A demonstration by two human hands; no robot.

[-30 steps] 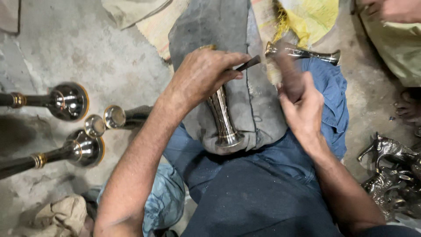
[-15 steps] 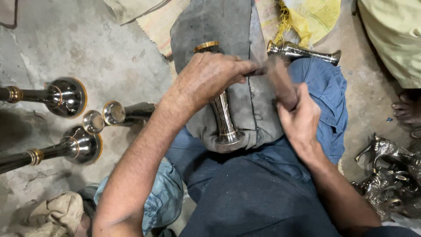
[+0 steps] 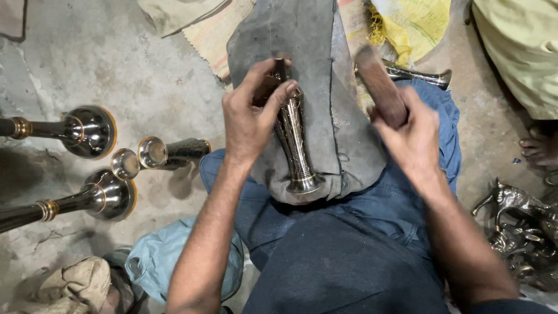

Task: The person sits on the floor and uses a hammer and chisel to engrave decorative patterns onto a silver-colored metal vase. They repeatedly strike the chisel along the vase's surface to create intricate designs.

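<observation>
A dark engraved metal vase [image 3: 293, 145] lies lengthwise on a grey cloth pad [image 3: 325, 75] over my lap, its flared base toward me. My left hand [image 3: 253, 113] grips the vase's upper part and pinches a thin dark tool against it. My right hand [image 3: 410, 136] is raised to the right of the vase, closed on a brown wooden handle [image 3: 378, 84] that points away from me. The vase's far end is hidden under my left fingers.
Several polished metal vases [image 3: 87, 131] lie on the concrete floor at left, with small ones [image 3: 160, 152] beside them. Another vase [image 3: 418, 75] lies behind my right hand. Metal figurines [image 3: 523, 224] sit at right. A person's foot [image 3: 540, 148] and yellow garment are at far right.
My left hand has slid up along the vase toward its far end. My right hand with the wooden handle has lifted and swung out to the right.
</observation>
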